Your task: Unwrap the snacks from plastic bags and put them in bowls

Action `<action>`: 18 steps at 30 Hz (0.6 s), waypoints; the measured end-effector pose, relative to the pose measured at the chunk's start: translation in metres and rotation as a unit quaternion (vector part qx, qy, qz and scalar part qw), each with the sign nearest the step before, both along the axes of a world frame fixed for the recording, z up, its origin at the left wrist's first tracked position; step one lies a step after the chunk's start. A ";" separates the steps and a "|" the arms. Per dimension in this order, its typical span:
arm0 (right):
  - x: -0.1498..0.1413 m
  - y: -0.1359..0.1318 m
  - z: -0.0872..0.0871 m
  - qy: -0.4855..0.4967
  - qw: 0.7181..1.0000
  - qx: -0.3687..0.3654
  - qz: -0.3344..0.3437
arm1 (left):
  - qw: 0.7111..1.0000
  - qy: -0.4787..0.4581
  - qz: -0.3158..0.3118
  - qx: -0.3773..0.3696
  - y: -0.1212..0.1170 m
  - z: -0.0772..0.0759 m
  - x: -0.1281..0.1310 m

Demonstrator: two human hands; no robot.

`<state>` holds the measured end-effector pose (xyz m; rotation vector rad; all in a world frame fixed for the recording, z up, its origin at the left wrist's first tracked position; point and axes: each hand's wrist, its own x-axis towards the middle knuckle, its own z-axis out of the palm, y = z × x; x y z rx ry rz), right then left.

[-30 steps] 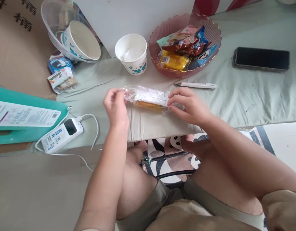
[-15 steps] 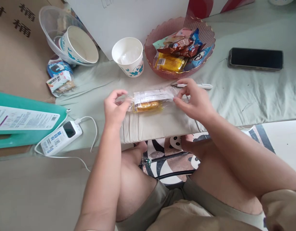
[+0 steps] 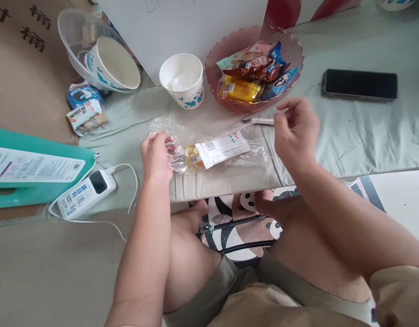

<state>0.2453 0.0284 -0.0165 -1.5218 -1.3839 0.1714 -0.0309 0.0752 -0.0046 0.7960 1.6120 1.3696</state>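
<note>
My left hand point(image 3: 157, 156) is closed on the crumpled left end of a clear plastic wrapper point(image 3: 177, 159) near the table's front edge. Along the wrapper lie a yellow snack packet point(image 3: 192, 156) and, partly over it, a white printed packet point(image 3: 223, 147) with a barcode. The wrapper's crinkled right end spreads loose on the cloth. My right hand point(image 3: 298, 131) is raised to the right of it, fingers curled and thumb near the index finger; whatever it may pinch is hidden or too thin to make out. A white pen-like tool point(image 3: 262, 121) lies behind, partly covered by that hand.
A pink glass bowl point(image 3: 216, 97) of wrapped snacks stands behind, with a paper cup point(image 3: 187, 93) to its left. A phone point(image 3: 359, 85) lies at right. At left are a clear tub point(image 3: 68, 32) holding another cup, snack packets point(image 3: 87, 113), a power bank point(image 3: 87, 195) and a teal container point(image 3: 35, 136).
My right hand has moved up and right, away from the wrapper. The white packet has tilted and shifted right, and the wrapper has spread out around my left hand, which moved slightly left.
</note>
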 end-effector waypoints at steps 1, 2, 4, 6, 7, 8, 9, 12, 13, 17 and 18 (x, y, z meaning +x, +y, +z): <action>-0.004 -0.003 0.001 -0.012 1.000 0.020 0.019 | 1.000 0.006 -0.010 -0.004 0.000 0.000 0.002; -0.008 -0.006 0.003 -0.033 0.997 0.032 0.061 | 1.000 0.010 -0.017 0.002 -0.001 0.000 0.005; -0.020 -0.010 0.004 -0.086 0.980 0.018 0.177 | 0.999 0.006 -0.027 0.033 -0.001 -0.001 0.007; -0.030 -0.012 0.003 -0.124 0.954 -0.032 0.272 | 0.997 -0.012 -0.042 0.067 -0.001 -0.002 0.008; -0.034 -0.012 0.002 -0.132 0.943 -0.059 0.298 | 0.995 -0.022 -0.050 0.081 -0.001 -0.003 0.007; -0.037 -0.012 0.000 -0.138 0.936 -0.082 0.315 | 0.993 -0.031 -0.059 0.094 0.000 -0.004 0.007; -0.039 -0.011 -0.001 -0.143 0.929 -0.101 0.327 | 0.991 -0.038 -0.066 0.106 -0.001 -0.004 0.006; -0.043 -0.010 -0.003 -0.175 0.910 -0.136 0.351 | 0.987 -0.062 -0.083 0.127 -0.004 -0.002 0.009; -0.045 -0.010 -0.003 -0.189 0.906 -0.144 0.351 | 0.986 -0.075 -0.092 0.121 -0.006 0.000 0.010; -0.053 -0.009 -0.001 -0.234 0.907 -0.173 0.305 | 0.979 -0.130 -0.133 0.082 -0.014 0.009 0.015; -0.055 -0.008 0.000 -0.243 0.906 -0.181 0.295 | 0.977 -0.144 -0.134 0.079 -0.014 0.010 0.014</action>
